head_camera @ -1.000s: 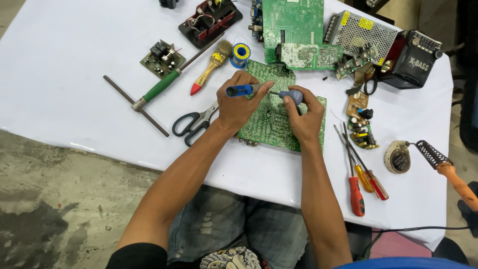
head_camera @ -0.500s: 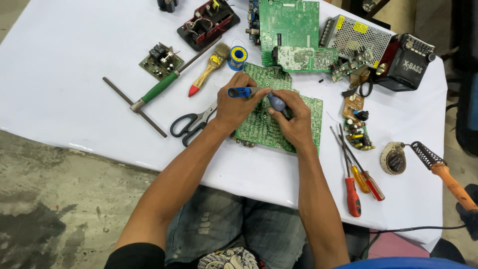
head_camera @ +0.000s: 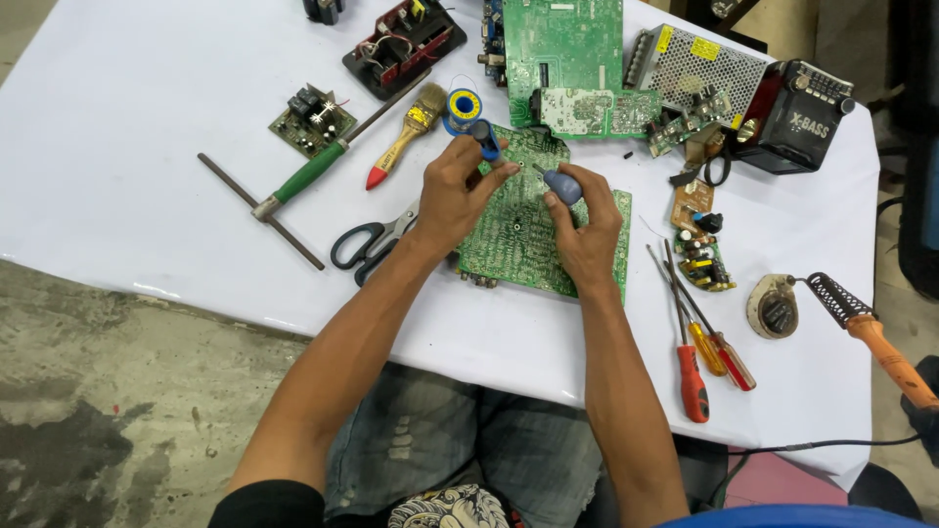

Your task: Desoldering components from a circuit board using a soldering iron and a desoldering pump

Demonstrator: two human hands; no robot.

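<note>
A large green circuit board (head_camera: 518, 244) lies flat on the white table (head_camera: 147, 176) in front of me. My left hand (head_camera: 452, 194) rests on the board's left part and grips a blue cylindrical tool (head_camera: 483, 137) that points away from me. My right hand (head_camera: 589, 233) sits on the board's right part and holds a blue-grey handled tool (head_camera: 561, 185). Its thin metal tip angles toward the board's top middle, close to my left fingers.
Black scissors (head_camera: 370, 244) lie left of the board, with a green-handled T-wrench (head_camera: 293, 186), a brush (head_camera: 406, 132) and a solder spool (head_camera: 463, 104) beyond. Screwdrivers (head_camera: 699, 342) and an orange soldering iron (head_camera: 871, 332) lie at right. More boards (head_camera: 567, 49) and a black radio (head_camera: 797, 117) fill the far side.
The blue tool in my left hand has swung from lying sideways to pointing away from me. My right hand's tool has tilted, its tip now toward the left hand.
</note>
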